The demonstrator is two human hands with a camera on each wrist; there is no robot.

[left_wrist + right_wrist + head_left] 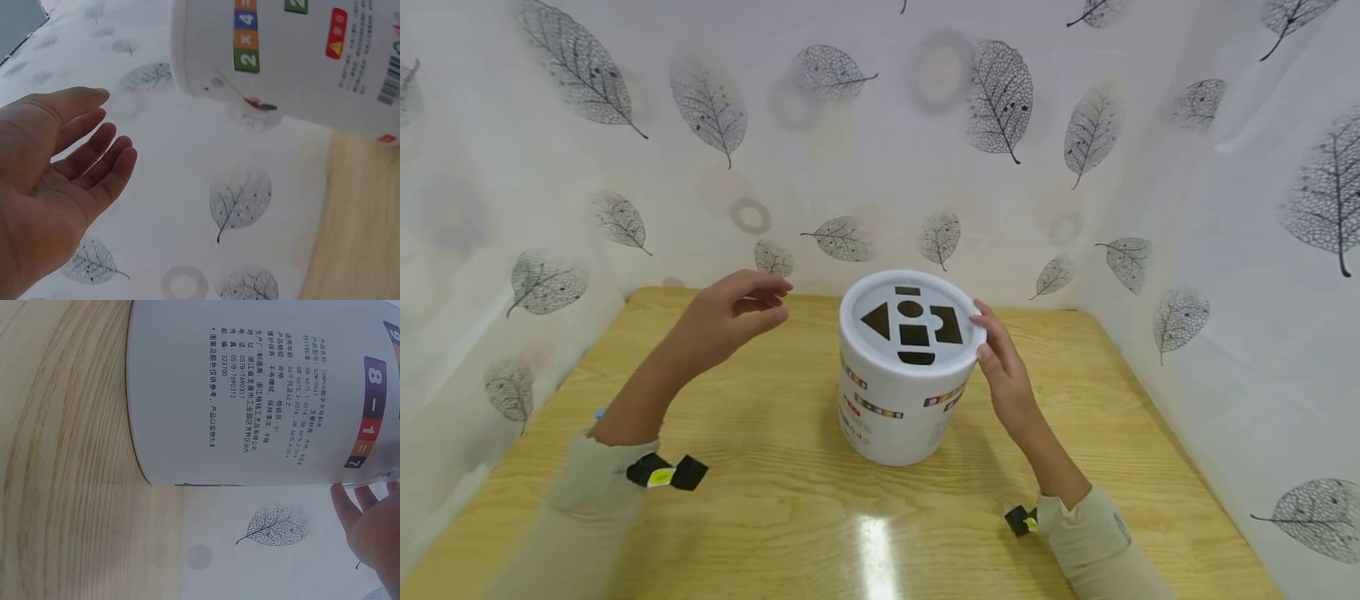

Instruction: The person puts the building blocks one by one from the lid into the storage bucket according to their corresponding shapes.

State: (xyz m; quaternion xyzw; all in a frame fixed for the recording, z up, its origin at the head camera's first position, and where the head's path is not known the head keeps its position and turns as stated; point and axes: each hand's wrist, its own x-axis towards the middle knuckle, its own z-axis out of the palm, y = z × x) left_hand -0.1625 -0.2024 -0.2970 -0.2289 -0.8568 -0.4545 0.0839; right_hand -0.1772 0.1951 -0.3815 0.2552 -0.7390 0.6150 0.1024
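A white cylindrical shape-sorter bucket [895, 417] stands upright on the wooden table, its side printed with coloured number tiles and small text. Its pale lid [880, 350] has several dark cut-outs, among them a triangle, a circle and a square. My right hand [1011, 379] rests its fingertips and thumb against the right edge of the lid; the right wrist view shows these fingers [347, 509] at the rim. To the left of the bucket, my left hand [730, 321] is raised in the air, apart from it, fingers loosely bent and holding nothing. The left wrist view shows that palm [50, 212] facing the bucket.
The wooden table [760, 500] spreads around the bucket. Behind and on both sides hangs a white curtain [880, 167] with a leaf print. A small blue thing [599, 413] shows behind the left forearm.
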